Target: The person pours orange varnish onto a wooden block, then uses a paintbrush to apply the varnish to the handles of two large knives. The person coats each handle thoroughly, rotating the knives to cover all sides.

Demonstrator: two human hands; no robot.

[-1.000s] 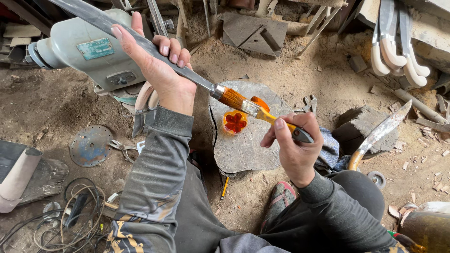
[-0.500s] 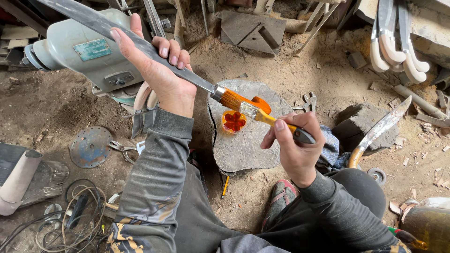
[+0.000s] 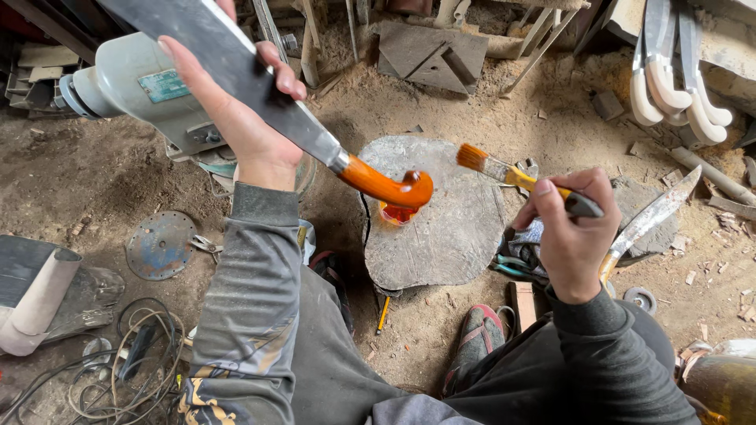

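Seen from above, looking down at two hands over a dirt workshop floor (image 3: 488,102).

Far left: a pale folded sheet (image 3: 35,303) and a tangle of cables (image 3: 110,362) on the ground, with a round metal disc (image 3: 160,245) lying flat just beyond. Above these, a grey-green bench grinder (image 3: 134,86) resting on the dirt.

Left of centre: left hand (image 3: 240,118) raised, fingers (image 3: 287,79) wrapped over the flat steel blade (image 3: 236,67) of a large knife, thumb underneath, pinching the blade from both sides. Blade slanting down to the right into a glossy orange curved handle (image 3: 386,187), held in the air just above a small cup of orange liquid (image 3: 398,212).

Centre: cup standing on a flat grey stone slab (image 3: 441,212) serving as a low tabletop, set in the sandy floor.

Right of centre: right hand (image 3: 568,236) closed round the dark end of a paintbrush (image 3: 520,177), fingers pressed together on it. Brush angled up and left, orange-tipped bristles in the air, near the handle's curved end but apart from it.

Right: another blade with a stained surface (image 3: 654,216) lying on the dirt beyond the right hand. Top right corner: several knives with pale curved handles (image 3: 677,79) laid side by side.

Bottom: dark sleeves, grey trousers and one sandalled foot (image 3: 476,334).
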